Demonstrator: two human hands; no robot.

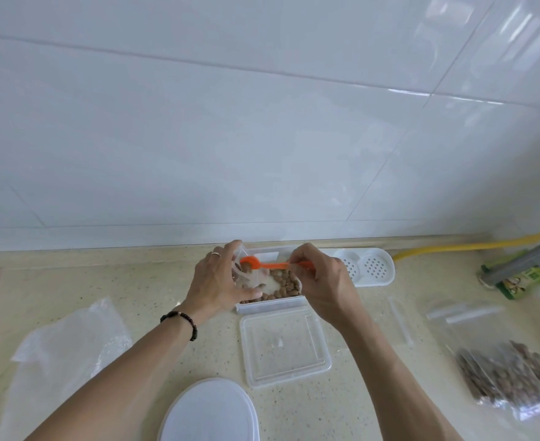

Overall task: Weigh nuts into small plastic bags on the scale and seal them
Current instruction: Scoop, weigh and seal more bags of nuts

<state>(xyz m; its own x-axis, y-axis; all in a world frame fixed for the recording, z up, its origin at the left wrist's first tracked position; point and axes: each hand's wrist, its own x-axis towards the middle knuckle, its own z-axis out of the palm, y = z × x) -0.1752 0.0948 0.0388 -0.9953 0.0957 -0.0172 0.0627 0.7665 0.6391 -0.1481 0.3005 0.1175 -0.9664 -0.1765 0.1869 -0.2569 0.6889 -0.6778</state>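
A clear rectangular container (271, 305) of brown nuts (283, 284) sits at the back of the counter. My left hand (220, 278) holds a small clear plastic bag (246, 275) open over its left end. An orange spoon (262, 265) is pinched by its handle in my right hand (319, 278); its bowl carries nuts at the bag's mouth. A white round-edged object (209, 412), perhaps the scale, lies at the near edge.
The container's clear lid (284, 348) lies just in front of it. Several filled bags of nuts (510, 377) are stacked at the right, empty bags (58, 354) at the left. A white perforated tray (367, 265), a yellow hose (472, 245) and a green packet (523, 280) are at the back right.
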